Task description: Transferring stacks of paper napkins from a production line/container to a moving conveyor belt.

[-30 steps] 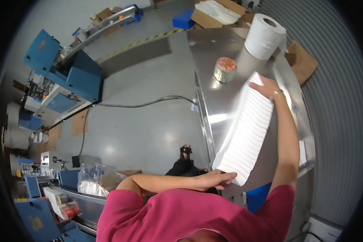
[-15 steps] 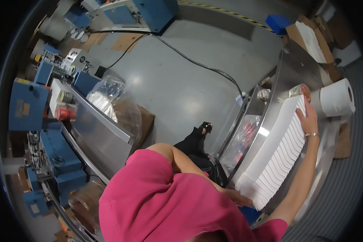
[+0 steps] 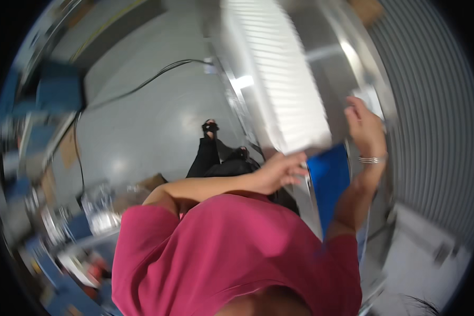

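A long row of white, thin, layered pieces (image 3: 295, 89), like folded paper, lies on the steel table (image 3: 334, 79). My left hand (image 3: 282, 173) is at the near end of that row, its fingers loosely spread; whether a fingertip touches the row I cannot tell. Away from the row, over the right side of the table, my right hand (image 3: 366, 126) is open with bent fingers and nothing visible in it. A small white item (image 3: 371, 100) lies close behind its fingers, too blurred to name.
Below the row's near end is a blue surface (image 3: 329, 176), between my forearms. Grey ribbed shutter (image 3: 426, 105) runs along the right. A black cable (image 3: 158, 73) crosses the grey floor (image 3: 147, 110). Blurred blue machinery (image 3: 60, 87) stands at the left.
The view has swung to the right. My right hand has left the far end of the white row and come nearer. My left hand remains by the near end.
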`<state>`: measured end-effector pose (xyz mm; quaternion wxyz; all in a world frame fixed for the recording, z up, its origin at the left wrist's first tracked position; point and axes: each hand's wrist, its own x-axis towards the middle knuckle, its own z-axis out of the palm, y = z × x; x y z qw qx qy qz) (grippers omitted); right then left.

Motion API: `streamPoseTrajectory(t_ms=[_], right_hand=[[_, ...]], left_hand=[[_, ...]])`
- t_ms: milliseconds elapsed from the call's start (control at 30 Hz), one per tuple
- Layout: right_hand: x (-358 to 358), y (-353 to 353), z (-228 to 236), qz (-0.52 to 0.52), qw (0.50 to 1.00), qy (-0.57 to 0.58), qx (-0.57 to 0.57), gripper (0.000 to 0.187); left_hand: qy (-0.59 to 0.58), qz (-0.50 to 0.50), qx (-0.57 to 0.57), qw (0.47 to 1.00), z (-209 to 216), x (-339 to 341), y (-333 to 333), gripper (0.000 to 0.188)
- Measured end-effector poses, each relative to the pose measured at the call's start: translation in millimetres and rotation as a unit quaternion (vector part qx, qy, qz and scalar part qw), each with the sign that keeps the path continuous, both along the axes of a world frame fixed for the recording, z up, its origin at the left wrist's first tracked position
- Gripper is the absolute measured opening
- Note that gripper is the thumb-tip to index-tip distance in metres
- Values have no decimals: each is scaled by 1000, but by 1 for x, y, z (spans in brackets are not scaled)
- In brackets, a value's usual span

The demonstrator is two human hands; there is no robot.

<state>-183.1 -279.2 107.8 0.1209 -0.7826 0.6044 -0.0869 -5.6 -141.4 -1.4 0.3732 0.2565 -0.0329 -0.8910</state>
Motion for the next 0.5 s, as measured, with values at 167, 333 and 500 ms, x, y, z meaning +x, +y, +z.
streamPoseTrajectory(t_ms=[167, 333, 500], right_hand=[[-44, 98, -52, -84, 955, -149, 243, 28], [-40, 123, -127, -170, 856, -425, 241, 35], [-26, 133, -121, -253, 862, -402, 176, 39]], left_hand=[[-27, -56, -32, 998, 8, -16, -1, 50], [-159, -130, -53, 977, 27, -18, 2, 35], [-321, -213, -358, 851, 51, -11, 29, 13]])
